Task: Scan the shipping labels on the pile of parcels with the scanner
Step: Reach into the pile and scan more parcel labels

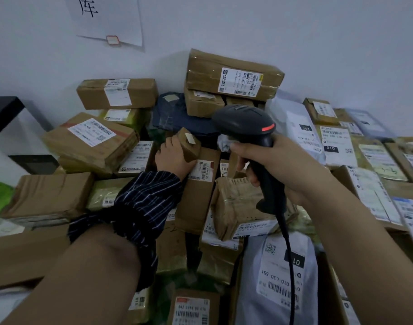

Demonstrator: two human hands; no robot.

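Scanner [245, 124] is gripped by the right hand [278, 165], fingers wrapped round the handle, head aimed forward over the pile [102, 146]; red light is seen on the head. Cable [289, 249] is trailed down over a white mailer [278, 273]. A small box [189, 143] at mid-pile is pinched by the left hand [171, 157], tilted on one corner, with a pale sticker [192, 138] on its top face; whether that is a barcode cannot be told.

Small box is judged light and stiff, best held by the side edges so the label face is kept clear. Taped cartons are probably slick under the fingers. Mailers are judged soft and floppy, so labels may need flattening before a read. Stacked cartons at the back look easily toppled if pulled from below.
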